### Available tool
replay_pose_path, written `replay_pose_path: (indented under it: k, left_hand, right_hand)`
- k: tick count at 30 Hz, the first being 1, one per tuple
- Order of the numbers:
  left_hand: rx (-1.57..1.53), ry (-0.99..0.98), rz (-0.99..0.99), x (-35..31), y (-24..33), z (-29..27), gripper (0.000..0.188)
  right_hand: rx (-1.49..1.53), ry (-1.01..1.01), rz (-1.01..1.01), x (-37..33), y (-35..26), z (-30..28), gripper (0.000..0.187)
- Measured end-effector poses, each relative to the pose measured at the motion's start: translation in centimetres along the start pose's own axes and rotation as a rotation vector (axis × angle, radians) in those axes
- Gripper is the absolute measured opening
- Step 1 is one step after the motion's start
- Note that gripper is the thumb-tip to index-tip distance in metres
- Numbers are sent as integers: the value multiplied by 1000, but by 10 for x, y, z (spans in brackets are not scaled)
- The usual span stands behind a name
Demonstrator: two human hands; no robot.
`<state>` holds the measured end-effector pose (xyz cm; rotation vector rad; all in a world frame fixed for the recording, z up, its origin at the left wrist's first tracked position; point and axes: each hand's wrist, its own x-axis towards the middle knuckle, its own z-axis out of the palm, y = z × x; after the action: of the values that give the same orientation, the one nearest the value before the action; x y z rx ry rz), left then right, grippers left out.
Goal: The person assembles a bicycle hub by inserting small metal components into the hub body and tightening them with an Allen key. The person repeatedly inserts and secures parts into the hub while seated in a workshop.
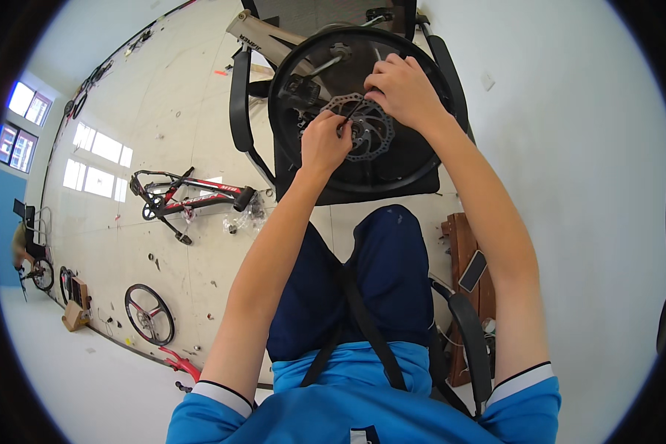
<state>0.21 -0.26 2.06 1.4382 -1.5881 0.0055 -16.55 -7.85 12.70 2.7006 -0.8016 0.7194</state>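
Note:
A black bicycle wheel [424,159] lies flat on the seat of a black chair in front of me, with a silver disc brake rotor [379,139] fixed at its hub. Over the rotor, my left hand [327,144] is closed, its thumb and fingers pinching a thin dark rod-like tool [354,110]. The tool slants up toward my right hand [405,90], whose curled fingers meet its upper end. Its exact kind and its tip are too small to make out. Beyond the wheel rests a pale bicycle frame [263,37], partly hidden by the rim.
The chair's armrest [240,101] stands left of the wheel. On the floor to the left lie a black and red bicycle frame [200,196] and a spoked wheel [149,314]. A phone [472,271] rests on a brown wooden piece [462,240] at my right. Far left, another person [22,248] is near a bicycle.

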Motion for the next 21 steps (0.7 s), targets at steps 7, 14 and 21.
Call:
replay_pose_path:
  k: [7,14,21]
  left_hand:
    - [7,-15,-75,5,2,-2,16]
    - [52,-127,-278,17,17,-4,23]
    - [77,-70,-239,16,27,6,20]
  right_hand:
    - [-79,-113,-114,26,-1,6,14]
    - [-57,-188,-259,54,-5,14,21]
    - [176,-250,-116,51,2,13,26]
